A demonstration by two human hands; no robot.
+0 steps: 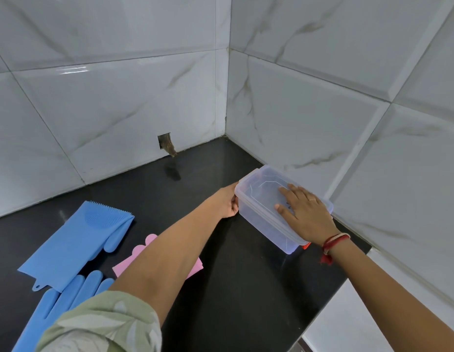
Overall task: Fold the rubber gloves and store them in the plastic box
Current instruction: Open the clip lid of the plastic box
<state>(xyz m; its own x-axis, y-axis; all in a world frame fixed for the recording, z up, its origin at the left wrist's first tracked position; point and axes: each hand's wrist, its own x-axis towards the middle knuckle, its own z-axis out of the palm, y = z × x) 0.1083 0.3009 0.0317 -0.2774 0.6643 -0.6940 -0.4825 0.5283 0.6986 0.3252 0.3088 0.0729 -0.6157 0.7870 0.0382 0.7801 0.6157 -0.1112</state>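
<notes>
A clear plastic box point(261, 219) with its lid on stands on the black counter against the right wall. My right hand point(306, 212) lies flat on the lid with fingers spread. My left hand point(228, 201) grips the box's left end at the lid rim. Two blue rubber gloves lie at the left: one folded, bristles up point(76, 240), the other flat with fingers pointing up point(66, 298), partly under my sleeve. A pink glove point(137, 255) lies beneath my left forearm, mostly hidden.
White marble-look tiles form a corner behind the black counter point(241, 288). A small hole with a stub point(167, 144) sits low in the back wall. The counter's right edge drops off beside my right forearm. A red clip point(306, 245) shows at the box's near end.
</notes>
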